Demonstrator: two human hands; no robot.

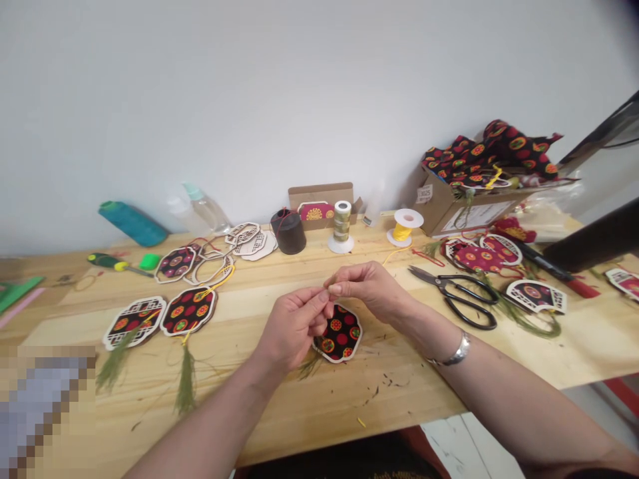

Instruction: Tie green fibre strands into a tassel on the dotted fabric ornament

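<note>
My left hand (295,328) and my right hand (367,288) meet above the wooden table (399,392), fingertips pinched together on something thin that I cannot make out. Just under them lies a fabric-covered ornament (341,334) with a black cloth of red and yellow dots; a green tassel (309,364) sticks out at its lower left. A silver bracelet sits on my right wrist.
Black scissors (462,296) lie to the right. Two finished ornaments with green tassels (187,311) lie to the left. A yellow cord spool (403,227), a green-gold spool (342,226), a black spool (289,231) and a cardboard box of patterned cloth (464,199) stand at the back.
</note>
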